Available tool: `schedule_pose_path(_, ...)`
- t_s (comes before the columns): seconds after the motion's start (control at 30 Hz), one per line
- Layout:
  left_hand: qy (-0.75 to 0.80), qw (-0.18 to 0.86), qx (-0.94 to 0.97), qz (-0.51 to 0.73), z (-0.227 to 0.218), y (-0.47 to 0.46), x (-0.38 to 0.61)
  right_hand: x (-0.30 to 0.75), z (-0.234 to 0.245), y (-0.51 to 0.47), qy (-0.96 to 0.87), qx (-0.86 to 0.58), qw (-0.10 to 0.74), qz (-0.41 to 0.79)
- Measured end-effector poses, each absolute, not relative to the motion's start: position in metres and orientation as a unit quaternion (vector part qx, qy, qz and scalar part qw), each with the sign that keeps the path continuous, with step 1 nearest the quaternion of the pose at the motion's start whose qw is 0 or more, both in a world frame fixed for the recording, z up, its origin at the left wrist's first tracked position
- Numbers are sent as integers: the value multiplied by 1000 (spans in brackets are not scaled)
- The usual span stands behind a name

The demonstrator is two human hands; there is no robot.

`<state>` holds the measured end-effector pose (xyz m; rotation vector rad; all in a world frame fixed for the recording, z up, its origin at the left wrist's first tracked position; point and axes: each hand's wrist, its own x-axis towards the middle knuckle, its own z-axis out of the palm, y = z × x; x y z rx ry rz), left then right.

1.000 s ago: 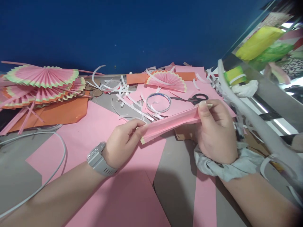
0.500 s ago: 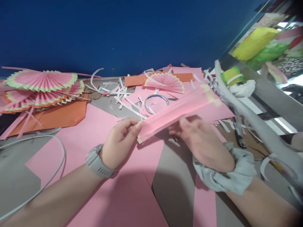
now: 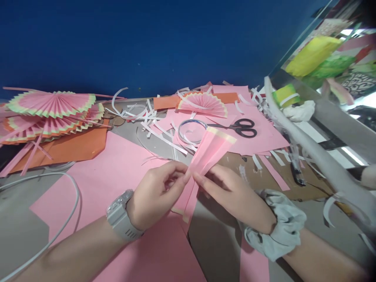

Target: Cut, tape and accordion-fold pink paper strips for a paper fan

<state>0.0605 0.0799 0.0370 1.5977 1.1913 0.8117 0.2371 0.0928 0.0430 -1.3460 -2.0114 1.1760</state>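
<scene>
A pleated strip of pink paper (image 3: 216, 143) with pale yellow-green ends is pinched at its middle by both hands. My left hand (image 3: 160, 188), with a grey watch on the wrist, grips it from the left with thumb and fingers. From the other side my right hand (image 3: 232, 192), wearing a pale scrunchie, presses it with the thumb on top. The strip's upper end fans out a little, while its lower end hangs below the hands over a large pink sheet (image 3: 111, 188). Some of my fingertips are hidden behind the folded paper.
Scissors (image 3: 243, 128) and a tape roll (image 3: 183, 133) lie beyond the hands. Finished pink paper fans (image 3: 55, 103) are stacked at left on an orange sheet (image 3: 85, 147). White paper scraps (image 3: 149, 113), a cutter (image 3: 297, 172) and a cable (image 3: 78, 192) lie around. A blue panel (image 3: 164, 43) stands behind.
The pleated strip has turned from slanting rightward to more upright and is squeezed narrower at its middle. My right hand has moved in beside my left, and the scissors have come into view.
</scene>
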Motion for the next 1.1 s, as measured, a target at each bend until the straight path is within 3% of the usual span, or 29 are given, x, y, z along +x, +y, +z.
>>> schedule_pose_path(0.13, 498, 470, 643, 341, 36, 78, 61, 237, 44, 93, -727, -479, 218, 441)
schedule_pose_path(0.3, 482, 555, 589, 336, 34, 79, 62, 238, 42, 94, -702, -425, 294, 491)
schedule_pose_path(0.47, 470, 524, 618, 350, 34, 81, 61, 238, 41, 96, -683, -402, 323, 517)
schedule_pose_path(0.7, 493, 448, 673, 321, 35, 77, 61, 236, 42, 93, -709, -458, 291, 450)
schedule_pose_path(1.1, 513, 452, 674, 279, 35, 70, 66, 235, 38, 88, -745, -482, 275, 370)
